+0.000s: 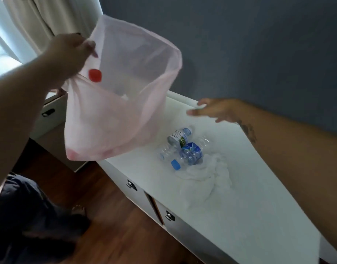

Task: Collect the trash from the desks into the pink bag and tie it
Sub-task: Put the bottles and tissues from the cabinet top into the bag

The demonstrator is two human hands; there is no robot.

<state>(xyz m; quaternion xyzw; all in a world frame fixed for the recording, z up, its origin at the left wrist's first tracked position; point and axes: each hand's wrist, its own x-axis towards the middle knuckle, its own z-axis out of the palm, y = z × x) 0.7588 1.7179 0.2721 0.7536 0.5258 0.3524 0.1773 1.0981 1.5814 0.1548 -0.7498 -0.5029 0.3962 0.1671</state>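
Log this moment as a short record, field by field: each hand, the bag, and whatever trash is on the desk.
left hand: grips the rim of the pink bag, holding it up over the desk's end
pink bag: mouth open, not tied; a red cap shows within its outline
right hand: open, fingers spread, above the desk, holding nothing
plastic bottles: crushed, lying together on the desk, one with a blue cap
crumpled white sheet: on the desk, against the bottles

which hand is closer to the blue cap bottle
Right. The right hand hovers open just beyond the blue-capped bottle; the left hand grips the pink bag, farther up-left.
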